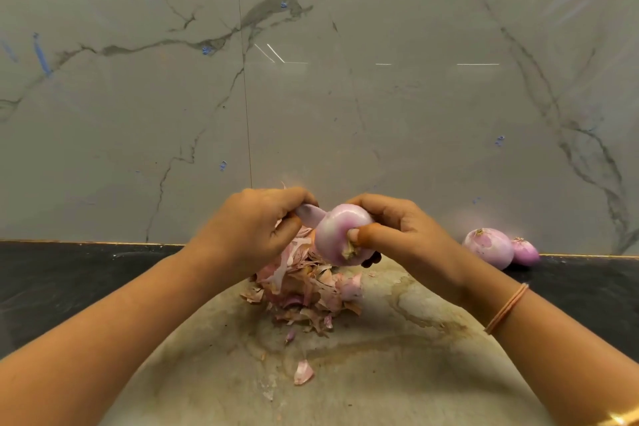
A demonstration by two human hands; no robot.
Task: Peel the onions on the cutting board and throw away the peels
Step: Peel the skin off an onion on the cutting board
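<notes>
Purple onion (337,233), gripped by the right hand (404,235), hangs above the peel pile (307,284); the left hand (249,228) pinches a half-hidden skin strip (311,213).

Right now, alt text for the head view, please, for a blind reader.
The right hand holds an onion above a cutting board while the left hand grips a strip of skin peeling off it. A pile of peels lies on the board beneath, and two more onions sit on the dark counter to the right.
</notes>
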